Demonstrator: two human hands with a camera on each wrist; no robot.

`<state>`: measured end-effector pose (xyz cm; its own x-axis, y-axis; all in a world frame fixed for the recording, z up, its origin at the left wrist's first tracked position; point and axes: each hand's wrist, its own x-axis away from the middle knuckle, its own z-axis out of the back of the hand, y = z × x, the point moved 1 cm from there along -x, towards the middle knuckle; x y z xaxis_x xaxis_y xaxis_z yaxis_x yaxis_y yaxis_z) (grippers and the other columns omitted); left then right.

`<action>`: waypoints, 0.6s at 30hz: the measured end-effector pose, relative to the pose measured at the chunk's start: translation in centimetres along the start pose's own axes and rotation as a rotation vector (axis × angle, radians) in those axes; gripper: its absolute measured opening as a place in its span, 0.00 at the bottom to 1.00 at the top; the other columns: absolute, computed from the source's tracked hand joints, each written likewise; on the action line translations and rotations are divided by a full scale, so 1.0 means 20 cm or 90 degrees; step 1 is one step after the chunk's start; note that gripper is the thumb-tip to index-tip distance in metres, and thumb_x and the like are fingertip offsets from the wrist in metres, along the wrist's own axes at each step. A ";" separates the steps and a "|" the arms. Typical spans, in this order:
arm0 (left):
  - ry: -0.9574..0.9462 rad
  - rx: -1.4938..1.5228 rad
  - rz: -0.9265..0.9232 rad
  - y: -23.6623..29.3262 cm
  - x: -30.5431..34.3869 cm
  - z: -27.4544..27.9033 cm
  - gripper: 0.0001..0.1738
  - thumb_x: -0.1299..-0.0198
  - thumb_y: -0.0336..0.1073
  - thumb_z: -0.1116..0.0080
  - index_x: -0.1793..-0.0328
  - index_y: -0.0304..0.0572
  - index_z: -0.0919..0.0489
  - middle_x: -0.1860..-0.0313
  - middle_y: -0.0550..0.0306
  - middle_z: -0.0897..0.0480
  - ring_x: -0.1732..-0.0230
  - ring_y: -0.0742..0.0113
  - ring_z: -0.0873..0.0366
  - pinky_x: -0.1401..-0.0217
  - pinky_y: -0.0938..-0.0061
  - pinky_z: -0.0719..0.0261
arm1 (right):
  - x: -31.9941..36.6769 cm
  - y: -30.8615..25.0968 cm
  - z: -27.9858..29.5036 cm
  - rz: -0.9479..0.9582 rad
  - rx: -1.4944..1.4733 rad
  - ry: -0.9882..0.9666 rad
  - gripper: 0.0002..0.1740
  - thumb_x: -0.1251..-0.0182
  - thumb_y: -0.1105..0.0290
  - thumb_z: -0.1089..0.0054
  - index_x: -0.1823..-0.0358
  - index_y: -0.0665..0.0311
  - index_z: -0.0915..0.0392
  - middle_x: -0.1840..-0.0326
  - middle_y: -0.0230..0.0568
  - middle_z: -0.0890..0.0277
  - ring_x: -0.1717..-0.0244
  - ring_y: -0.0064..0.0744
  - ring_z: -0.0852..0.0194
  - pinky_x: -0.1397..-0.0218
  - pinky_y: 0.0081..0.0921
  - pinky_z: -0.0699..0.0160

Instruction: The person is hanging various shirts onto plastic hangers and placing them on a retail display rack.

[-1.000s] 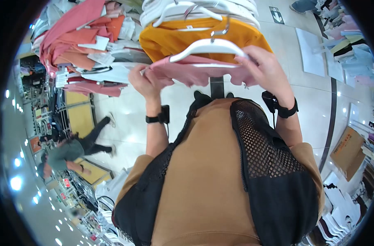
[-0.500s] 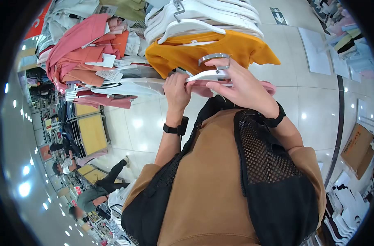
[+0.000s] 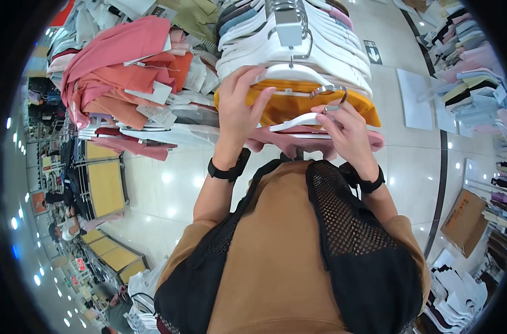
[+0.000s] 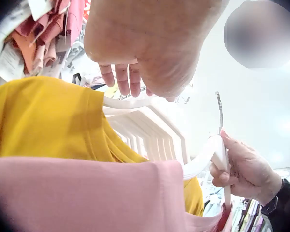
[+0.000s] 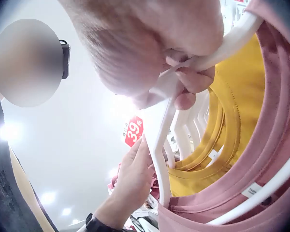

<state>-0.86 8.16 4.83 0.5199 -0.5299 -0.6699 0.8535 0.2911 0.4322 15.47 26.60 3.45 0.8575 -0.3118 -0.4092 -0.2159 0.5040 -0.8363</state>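
Observation:
My right hand (image 3: 345, 129) pinches the neck of a white hanger (image 3: 298, 121) that carries a pink top (image 3: 289, 143); its metal hook stands above the fingers. In the right wrist view the fingers (image 5: 188, 84) curl round the white hanger. The left hand (image 3: 239, 108) is at the left end of the hanger of a mustard yellow top (image 3: 287, 106), thumb apart from the fingers. In the left wrist view its fingers (image 4: 121, 79) hang extended near the white hangers (image 4: 150, 130); whether they touch them I cannot tell.
Many white hangers (image 3: 314, 53) stand in a row behind the yellow top. To the left lies a heap of pink and orange clothes (image 3: 117, 67). A cardboard box (image 3: 465, 222) is on the right, beside racks of clothes. Yellow display tables (image 3: 106, 181) stand at the left.
The left hand has let go of the pink top's hanger and moved up to the yellow top's hanger. The right hand has shifted right and down, still pinching the pink top's hanger.

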 end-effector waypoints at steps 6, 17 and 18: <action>-0.039 0.121 0.029 0.00 -0.13 -0.09 0.14 0.40 0.30 0.30 0.49 0.34 0.17 0.59 0.49 0.13 0.59 0.56 0.16 0.52 0.69 0.19 | -0.04 -0.02 -0.02 -0.017 0.042 0.072 0.08 0.35 0.73 0.31 0.55 0.65 0.13 0.67 0.38 0.25 0.69 0.32 0.25 0.67 0.26 0.25; -0.097 0.261 0.108 -0.07 -0.22 -0.12 0.12 0.36 0.32 0.31 0.51 0.30 0.16 0.64 0.50 0.13 0.68 0.70 0.19 0.62 0.75 0.21 | -0.13 -0.02 -0.06 0.099 0.063 0.220 0.11 0.40 0.75 0.25 0.59 0.69 0.19 0.65 0.38 0.19 0.74 0.24 0.23 0.74 0.19 0.28; -0.116 0.255 0.129 -0.07 -0.23 -0.11 0.12 0.36 0.33 0.31 0.51 0.30 0.15 0.65 0.52 0.13 0.69 0.72 0.20 0.63 0.76 0.21 | -0.15 -0.03 -0.06 0.101 0.066 0.222 0.11 0.40 0.75 0.25 0.59 0.69 0.19 0.65 0.38 0.19 0.74 0.24 0.23 0.74 0.19 0.28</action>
<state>-4.37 11.94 5.97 0.6291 -0.6355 -0.4476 0.6375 0.0923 0.7649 12.48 26.27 4.67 0.6034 -0.4698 -0.6443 -0.2686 0.6411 -0.7189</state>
